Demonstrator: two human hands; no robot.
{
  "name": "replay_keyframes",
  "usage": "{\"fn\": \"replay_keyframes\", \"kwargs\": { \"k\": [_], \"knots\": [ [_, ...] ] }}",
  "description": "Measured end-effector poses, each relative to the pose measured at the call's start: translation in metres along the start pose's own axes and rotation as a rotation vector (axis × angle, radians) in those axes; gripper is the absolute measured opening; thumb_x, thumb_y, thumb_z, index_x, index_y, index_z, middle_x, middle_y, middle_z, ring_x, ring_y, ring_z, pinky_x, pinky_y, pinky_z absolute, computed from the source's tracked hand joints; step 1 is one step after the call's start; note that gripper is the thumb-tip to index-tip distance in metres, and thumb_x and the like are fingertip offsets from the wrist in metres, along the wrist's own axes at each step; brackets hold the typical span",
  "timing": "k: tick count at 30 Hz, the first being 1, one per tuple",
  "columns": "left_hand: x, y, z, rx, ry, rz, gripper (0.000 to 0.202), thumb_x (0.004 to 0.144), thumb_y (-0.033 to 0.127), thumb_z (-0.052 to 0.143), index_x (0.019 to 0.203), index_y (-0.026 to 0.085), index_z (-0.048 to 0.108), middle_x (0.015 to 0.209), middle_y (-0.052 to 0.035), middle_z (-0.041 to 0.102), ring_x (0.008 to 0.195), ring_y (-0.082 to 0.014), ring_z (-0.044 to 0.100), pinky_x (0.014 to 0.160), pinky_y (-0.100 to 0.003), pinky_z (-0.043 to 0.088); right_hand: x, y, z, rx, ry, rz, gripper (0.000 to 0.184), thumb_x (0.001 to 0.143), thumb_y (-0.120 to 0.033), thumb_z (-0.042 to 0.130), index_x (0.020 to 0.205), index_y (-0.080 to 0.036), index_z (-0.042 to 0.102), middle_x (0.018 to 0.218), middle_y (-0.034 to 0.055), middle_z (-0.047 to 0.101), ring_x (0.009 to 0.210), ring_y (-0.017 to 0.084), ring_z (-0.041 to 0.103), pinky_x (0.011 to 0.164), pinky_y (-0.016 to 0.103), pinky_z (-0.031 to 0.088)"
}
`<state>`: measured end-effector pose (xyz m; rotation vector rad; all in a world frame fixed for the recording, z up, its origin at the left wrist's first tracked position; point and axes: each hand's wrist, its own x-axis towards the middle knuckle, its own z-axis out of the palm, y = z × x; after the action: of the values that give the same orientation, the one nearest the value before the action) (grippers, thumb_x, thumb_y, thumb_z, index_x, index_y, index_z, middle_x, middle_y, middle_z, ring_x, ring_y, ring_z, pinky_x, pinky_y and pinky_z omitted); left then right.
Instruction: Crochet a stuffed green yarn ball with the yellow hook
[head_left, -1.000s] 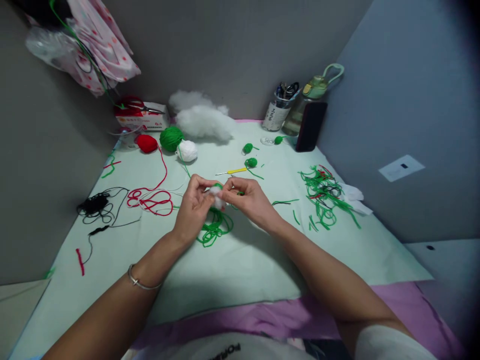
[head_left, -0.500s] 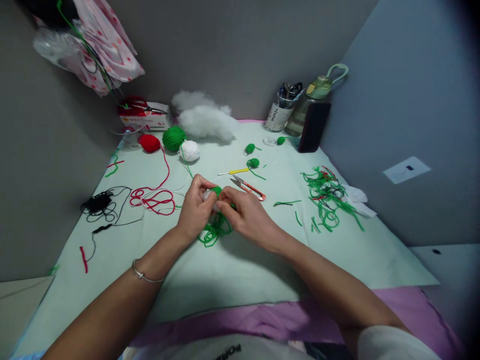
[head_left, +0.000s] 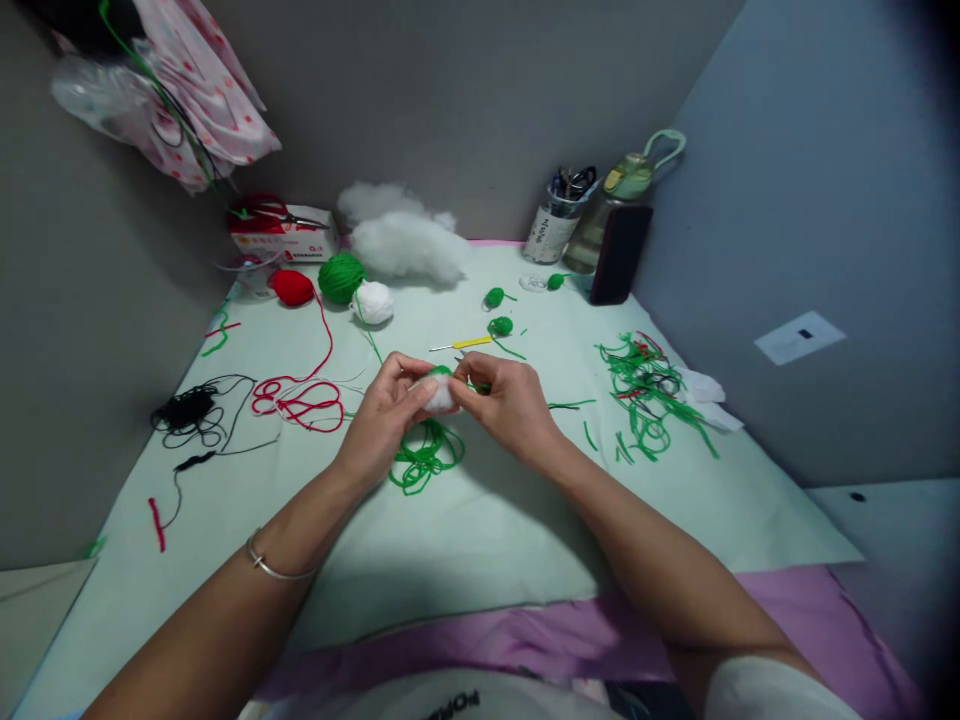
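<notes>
Both hands have lifted a little and drawn apart since half a second ago, so the white tuft [head_left: 441, 397] now shows plainly between them, while the orange snips that lay in the open then are out of sight behind the right hand [head_left: 510, 400].

That tuft, capped by a small green crocheted piece [head_left: 441, 371], is held just above the far edge of the green yarn coil [head_left: 424, 460] lying on the table [head_left: 487, 530]. The left hand [head_left: 382, 415] closes its fingers [head_left: 417, 384] round the tuft from the coil's left side. The right hand's fingers [head_left: 466, 388] pinch it from the other side, nearly closed, with only the fluff between them.

To my eye, the work goes best with a light pinch: the left hand steadies the green piece while the right feeds fluff in small pushes. The strand running down to the coil should stay slack and clear of the fingertips.

Beyond the coil lies a yellow crochet hook [head_left: 469, 343]. Further back and leftward sit a red [head_left: 292, 287], a green [head_left: 343, 276] and a white ball of yarn [head_left: 373, 302], with a pile of stuffing [head_left: 405, 240] behind them. Left of the coil are red yarn loops [head_left: 300, 405], then black yarn [head_left: 187, 410]. Well to its right spreads a heap of green scraps [head_left: 649, 390].
</notes>
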<state>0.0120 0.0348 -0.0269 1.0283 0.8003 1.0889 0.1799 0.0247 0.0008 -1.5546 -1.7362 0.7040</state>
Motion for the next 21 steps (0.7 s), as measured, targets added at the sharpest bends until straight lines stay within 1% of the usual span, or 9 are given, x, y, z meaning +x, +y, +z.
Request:
{"fn": "replay_keyframes", "kwargs": {
  "k": [2, 5, 10, 12, 14, 16, 18, 19, 21],
  "knots": [
    [0.002, -0.003, -0.003, 0.036, -0.011, 0.012, 0.039, 0.079, 0.039, 0.086, 0.096, 0.021, 0.056, 0.086, 0.0017, 0.069, 0.072, -0.0154, 0.072, 0.07, -0.029, 0.059, 0.0, 0.0, -0.001, 0.042, -0.024, -0.017, 0.022, 0.091, -0.027, 0.064, 0.071, -0.021, 0.058, 0.062, -0.0053, 0.053, 0.06, 0.011, 0.039, 0.065, 0.029, 0.028],
    [0.006, -0.009, -0.006, 0.066, 0.028, 0.042, 0.038, 0.077, 0.038, 0.085, 0.092, 0.022, 0.054, 0.079, 0.0043, 0.065, 0.06, -0.0137, 0.067, 0.059, -0.027, 0.056, -0.003, -0.005, 0.002, 0.083, -0.115, -0.065, 0.023, 0.096, -0.029, 0.056, 0.074, -0.022, 0.055, 0.065, -0.003, 0.058, 0.063, 0.013, 0.045, 0.066, 0.029, 0.031],
    [0.011, -0.015, -0.003, 0.111, 0.173, 0.119, 0.028, 0.073, 0.017, 0.081, 0.083, 0.021, 0.055, 0.071, 0.0073, 0.055, 0.058, -0.0085, 0.053, 0.052, -0.02, 0.044, -0.017, -0.017, 0.014, 0.07, -0.19, -0.064, 0.022, 0.095, -0.021, 0.052, 0.075, -0.024, 0.044, 0.06, -0.006, 0.048, 0.057, 0.013, 0.039, 0.062, 0.03, 0.026],
    [0.011, -0.014, -0.002, 0.102, 0.19, 0.126, 0.028, 0.072, 0.018, 0.081, 0.083, 0.021, 0.056, 0.071, 0.0069, 0.056, 0.058, -0.0086, 0.052, 0.052, -0.019, 0.042, -0.019, -0.017, 0.016, 0.142, -0.181, -0.056, 0.021, 0.095, -0.022, 0.053, 0.076, -0.024, 0.045, 0.058, -0.0079, 0.042, 0.055, 0.012, 0.035, 0.06, 0.03, 0.026],
    [0.011, -0.012, -0.001, 0.074, 0.178, 0.107, 0.028, 0.073, 0.024, 0.081, 0.086, 0.022, 0.056, 0.067, 0.0075, 0.056, 0.055, -0.0088, 0.052, 0.052, -0.02, 0.042, -0.016, -0.014, 0.014, 0.207, -0.165, -0.059, 0.018, 0.095, -0.024, 0.055, 0.077, -0.023, 0.052, 0.059, -0.0077, 0.045, 0.056, 0.012, 0.038, 0.06, 0.029, 0.029],
    [0.011, -0.009, -0.001, 0.036, 0.168, 0.079, 0.031, 0.075, 0.029, 0.079, 0.089, 0.023, 0.053, 0.065, 0.0079, 0.059, 0.052, -0.0091, 0.053, 0.051, -0.021, 0.044, -0.01, -0.008, 0.008, 0.198, -0.12, -0.101, 0.014, 0.094, -0.024, 0.061, 0.08, -0.022, 0.062, 0.066, -0.0048, 0.055, 0.063, 0.013, 0.047, 0.066, 0.029, 0.035],
    [0.01, -0.008, 0.0, 0.003, 0.163, 0.052, 0.033, 0.077, 0.034, 0.077, 0.092, 0.024, 0.049, 0.067, 0.007, 0.064, 0.052, -0.0109, 0.058, 0.051, -0.022, 0.046, -0.003, -0.002, -0.001, 0.179, -0.039, -0.17, 0.012, 0.091, -0.025, 0.068, 0.079, -0.021, 0.069, 0.081, 0.0004, 0.065, 0.081, 0.016, 0.057, 0.078, 0.031, 0.041],
    [0.009, -0.007, 0.001, -0.007, 0.159, 0.04, 0.033, 0.078, 0.035, 0.076, 0.092, 0.025, 0.048, 0.067, 0.0067, 0.065, 0.052, -0.0118, 0.059, 0.05, -0.022, 0.046, -0.001, 0.0, -0.005, 0.222, -0.005, -0.187, 0.013, 0.089, -0.027, 0.071, 0.077, -0.021, 0.07, 0.088, 0.0027, 0.068, 0.09, 0.018, 0.06, 0.082, 0.032, 0.042],
    [0.008, -0.007, 0.002, -0.017, 0.148, 0.016, 0.033, 0.08, 0.036, 0.075, 0.093, 0.025, 0.047, 0.062, 0.0071, 0.064, 0.05, -0.0127, 0.058, 0.045, -0.021, 0.043, 0.002, 0.001, -0.013, 0.433, -0.04, -0.179, 0.02, 0.089, -0.031, 0.073, 0.073, -0.021, 0.066, 0.103, 0.0056, 0.071, 0.102, 0.02, 0.063, 0.086, 0.033, 0.046]
  ]
}}
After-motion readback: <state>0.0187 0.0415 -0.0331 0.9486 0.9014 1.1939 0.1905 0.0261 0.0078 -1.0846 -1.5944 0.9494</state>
